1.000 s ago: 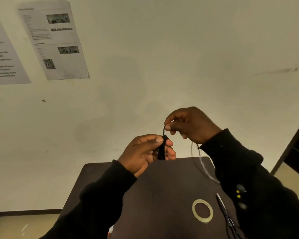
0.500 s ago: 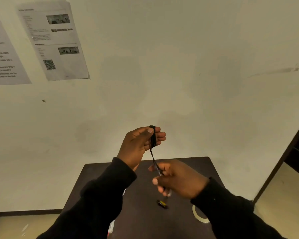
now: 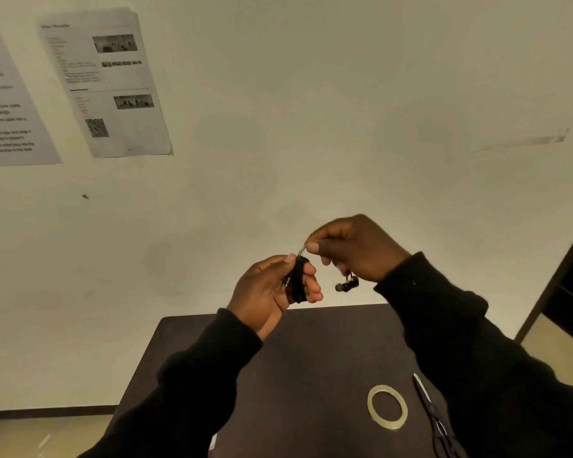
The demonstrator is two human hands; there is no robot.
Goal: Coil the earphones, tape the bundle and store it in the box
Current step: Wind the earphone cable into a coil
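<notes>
Coil [image 3: 299,280] of black earphone cable sits at frame centre, wound round the left hand [image 3: 268,292] fingers, its loops running near upright, thumb pressed on top. Just to its right, the right hand [image 3: 354,250] pinches the free cable end beside the coil's top, earbuds [image 3: 345,285] dangling beneath it. Tape roll [image 3: 387,410] lies on the table [image 3: 295,375], lower right.

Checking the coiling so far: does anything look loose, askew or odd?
One loose end: the black-and-yellow earbuds dangle below the right hand, not yet wound onto the black cord coil around the left hand's fingers. The tape ring and scissors lie flat on the dark table.
</notes>
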